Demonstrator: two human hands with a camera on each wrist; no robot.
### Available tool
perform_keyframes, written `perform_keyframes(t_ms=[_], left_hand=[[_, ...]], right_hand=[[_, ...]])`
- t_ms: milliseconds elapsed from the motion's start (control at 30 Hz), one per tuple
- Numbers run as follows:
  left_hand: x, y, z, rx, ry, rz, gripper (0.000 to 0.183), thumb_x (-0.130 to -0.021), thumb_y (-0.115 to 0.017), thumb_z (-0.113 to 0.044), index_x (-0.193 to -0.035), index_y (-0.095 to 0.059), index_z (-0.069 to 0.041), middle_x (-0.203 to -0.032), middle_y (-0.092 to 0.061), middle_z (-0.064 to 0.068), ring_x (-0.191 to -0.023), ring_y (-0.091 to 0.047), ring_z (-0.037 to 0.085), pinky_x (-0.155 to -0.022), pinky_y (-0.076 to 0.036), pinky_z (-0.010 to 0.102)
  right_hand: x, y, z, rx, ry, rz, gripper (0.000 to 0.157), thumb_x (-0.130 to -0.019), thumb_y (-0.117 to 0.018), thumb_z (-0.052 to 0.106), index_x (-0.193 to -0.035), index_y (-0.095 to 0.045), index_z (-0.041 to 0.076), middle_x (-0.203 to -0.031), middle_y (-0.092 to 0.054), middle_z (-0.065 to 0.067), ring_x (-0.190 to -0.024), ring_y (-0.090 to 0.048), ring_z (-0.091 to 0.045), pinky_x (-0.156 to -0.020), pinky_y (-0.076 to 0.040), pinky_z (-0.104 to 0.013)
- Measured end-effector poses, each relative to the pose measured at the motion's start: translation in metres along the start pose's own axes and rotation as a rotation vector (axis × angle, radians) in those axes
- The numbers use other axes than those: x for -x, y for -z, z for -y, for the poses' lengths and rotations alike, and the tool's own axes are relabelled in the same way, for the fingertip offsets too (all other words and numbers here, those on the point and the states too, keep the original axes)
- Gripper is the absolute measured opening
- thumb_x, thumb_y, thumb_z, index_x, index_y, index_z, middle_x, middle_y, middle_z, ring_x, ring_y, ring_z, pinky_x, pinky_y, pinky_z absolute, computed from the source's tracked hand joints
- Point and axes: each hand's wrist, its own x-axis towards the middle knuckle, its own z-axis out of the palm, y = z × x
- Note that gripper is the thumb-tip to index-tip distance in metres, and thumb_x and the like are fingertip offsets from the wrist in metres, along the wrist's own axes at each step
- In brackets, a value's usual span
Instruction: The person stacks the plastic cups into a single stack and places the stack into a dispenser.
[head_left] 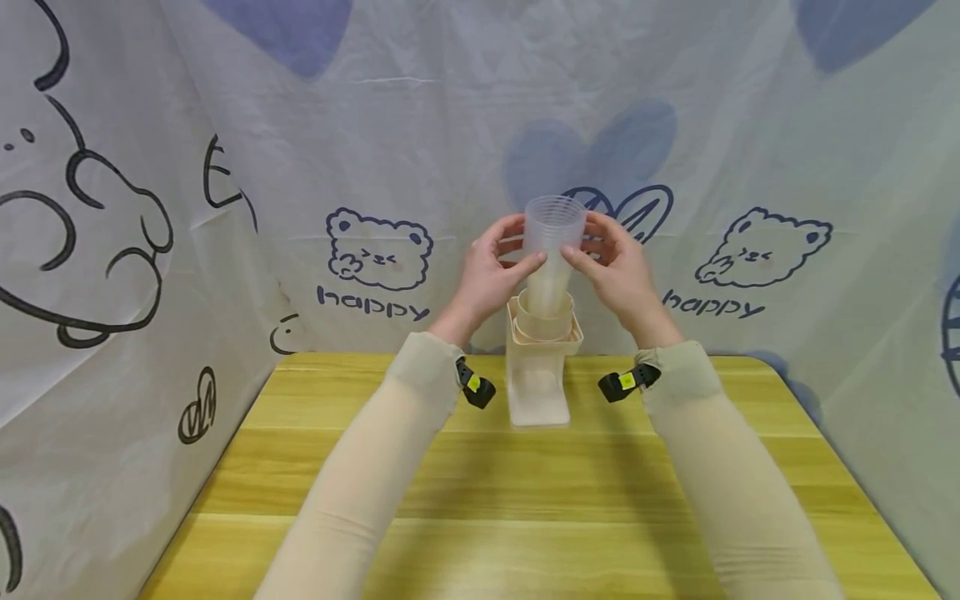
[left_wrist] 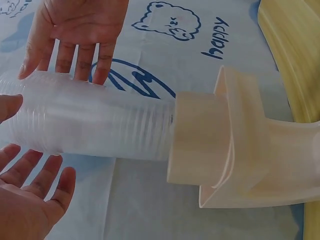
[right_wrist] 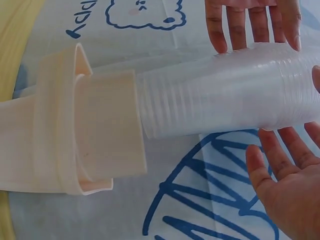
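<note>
Between my two hands a stack of clear plastic cups stands upright, rims at the top. My left hand grips it from the left with thumb and fingers, and my right hand does the same from the right. Below is a cream cup dispenser with a round tube in its square top. In the left wrist view, the narrow end of the cup stack meets the tube's mouth. The right wrist view shows the stack lined up with the tube.
The dispenser stands near the back edge of a wooden table. Behind it hangs a pale curtain printed with bears, hearts and the word happy. Black wrist cameras are strapped over both cream sleeves.
</note>
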Motion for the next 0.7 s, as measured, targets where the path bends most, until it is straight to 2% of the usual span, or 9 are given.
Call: perform_keyframes(t_ms=[367, 500, 700], left_hand=[[-0.005, -0.004, 0.011, -0.051, -0.013, 0.013, 0.056, -0.092, -0.071, -0.014, -0.142, -0.047, -0.007, -0.141, -0.051, 0.009, -0.119, -0.055, 0.022, -0.092, -0.05, 0.03], [-0.005, -0.005, 0.016, -0.06, 0.008, 0.027, 0.056, -0.092, -0.07, -0.014, -0.143, -0.047, -0.007, -0.141, -0.051, 0.009, -0.12, -0.054, 0.023, -0.095, -0.049, 0.032], [0.0, -0.006, 0.03, -0.082, 0.052, 0.054, 0.057, -0.093, -0.07, -0.018, -0.143, -0.046, -0.007, -0.14, -0.052, 0.01, -0.122, -0.053, 0.024, -0.097, -0.048, 0.035]], right_hand=[[-0.004, -0.001, -0.01, -0.024, 0.004, -0.009, 0.058, -0.094, -0.067, 0.011, -0.146, -0.043, 0.007, -0.137, -0.052, -0.016, -0.119, -0.053, -0.028, -0.099, -0.048, -0.04], [-0.003, 0.0, -0.016, -0.001, -0.027, 0.0, 0.061, -0.094, -0.068, 0.014, -0.148, -0.041, 0.008, -0.139, -0.05, -0.016, -0.123, -0.051, -0.03, -0.101, -0.047, -0.042], [0.0, -0.003, -0.036, 0.012, -0.068, 0.023, 0.062, -0.094, -0.069, 0.016, -0.149, -0.039, 0.008, -0.139, -0.049, -0.018, -0.124, -0.051, -0.034, -0.103, -0.046, -0.044]])
